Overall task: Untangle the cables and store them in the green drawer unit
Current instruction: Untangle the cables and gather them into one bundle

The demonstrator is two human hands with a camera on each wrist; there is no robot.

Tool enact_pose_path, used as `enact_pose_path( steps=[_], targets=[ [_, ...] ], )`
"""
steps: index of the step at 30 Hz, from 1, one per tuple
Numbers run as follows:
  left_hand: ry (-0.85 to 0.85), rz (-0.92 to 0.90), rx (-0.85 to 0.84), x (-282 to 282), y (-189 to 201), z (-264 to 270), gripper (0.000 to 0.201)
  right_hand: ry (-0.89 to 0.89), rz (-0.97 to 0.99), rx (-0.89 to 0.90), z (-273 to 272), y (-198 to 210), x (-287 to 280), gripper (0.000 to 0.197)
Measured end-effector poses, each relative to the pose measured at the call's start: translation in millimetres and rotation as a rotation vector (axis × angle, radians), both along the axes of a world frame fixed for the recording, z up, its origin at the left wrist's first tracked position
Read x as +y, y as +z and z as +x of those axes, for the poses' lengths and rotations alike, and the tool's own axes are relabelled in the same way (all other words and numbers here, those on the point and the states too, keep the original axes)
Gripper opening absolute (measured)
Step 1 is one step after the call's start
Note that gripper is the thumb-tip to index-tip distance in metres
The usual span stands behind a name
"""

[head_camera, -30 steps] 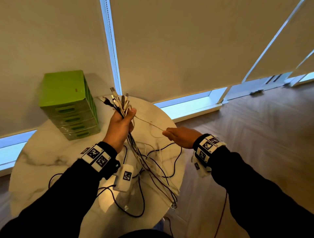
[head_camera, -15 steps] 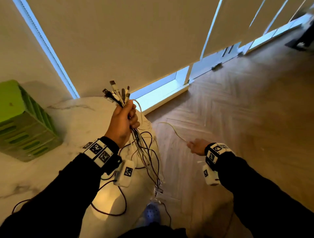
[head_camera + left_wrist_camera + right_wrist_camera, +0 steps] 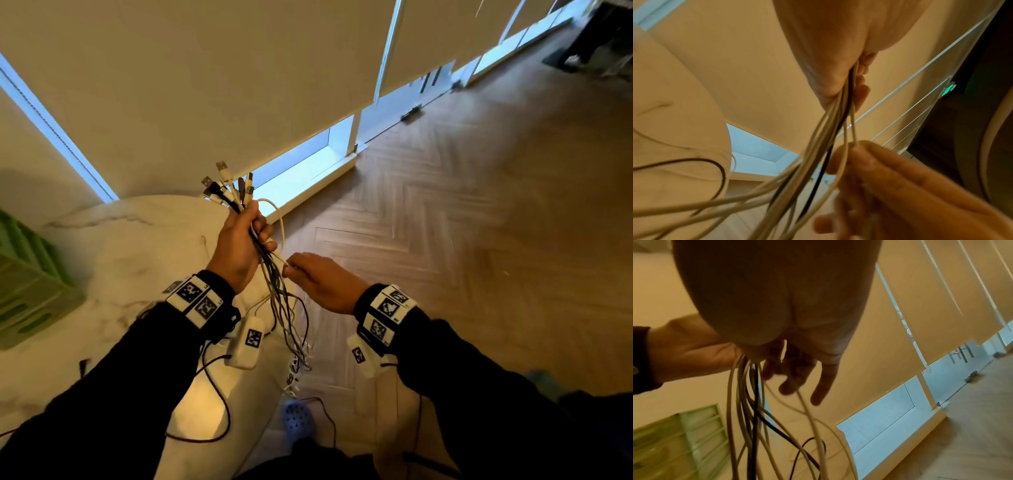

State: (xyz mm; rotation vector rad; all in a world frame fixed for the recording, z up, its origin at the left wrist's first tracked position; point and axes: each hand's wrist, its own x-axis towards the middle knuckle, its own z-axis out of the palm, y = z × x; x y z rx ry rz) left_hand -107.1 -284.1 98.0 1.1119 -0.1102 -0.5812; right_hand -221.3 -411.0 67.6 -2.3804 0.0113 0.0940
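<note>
Head view: left hand [image 3: 239, 246] grips cables [image 3: 277, 291], right hand [image 3: 322, 281] pinches one, beside table [image 3: 113, 253].

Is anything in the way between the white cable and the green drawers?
Nothing visible on the marble table blocks the way to the green drawer unit. But the white cable, pinched by the right hand, loops out of the cable bundle gripped in the left hand. The drawers look shut.
</note>
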Motion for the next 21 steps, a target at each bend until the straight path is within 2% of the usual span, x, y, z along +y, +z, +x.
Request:
enact_pose_path(
  steps=[5,8,11,14,16,17,18,19,20,21],
  targets=[
    [0.068,0.308,-0.212,0,-17,16,0.020,-0.124,-0.012,-0.242,-1,12,-17,0.027],
    [0.043,0.311,-0.224,-4,-21,20,0.027,-0.182,-0.023,-0.207,1,9,-37,0.025],
    [0.063,0.287,-0.206,-5,-21,24,0.027,-0.209,-0.134,0.067,-8,-16,-73,0.028],
    [0.073,0.142,-0.073,-2,-15,26,0.028,-0.127,-0.441,0.653,-30,-41,-102,0.033],
    [0.016,0.043,0.001,0,-10,23,0.034,-0.072,-0.564,0.972,-39,-47,-109,0.051],
    [-0.025,0.022,0.018,-1,-7,20,0.036,-0.074,-0.524,1.041,-39,-44,-108,0.071],
    [-0.068,0.018,0.024,-2,-6,18,0.035,-0.081,-0.454,1.000,-36,-39,-106,0.096],
    [-0.111,0.019,0.019,-4,-4,13,0.034,-0.078,-0.389,0.872,-29,-31,-100,0.115],
    [-0.151,0.026,0.002,-7,-2,8,0.033,-0.061,-0.319,0.709,-21,-20,-91,0.124],
    [-0.192,0.048,-0.038,-9,1,3,0.034,-0.045,-0.222,0.549,-12,-9,-80,0.123]
  ],
)
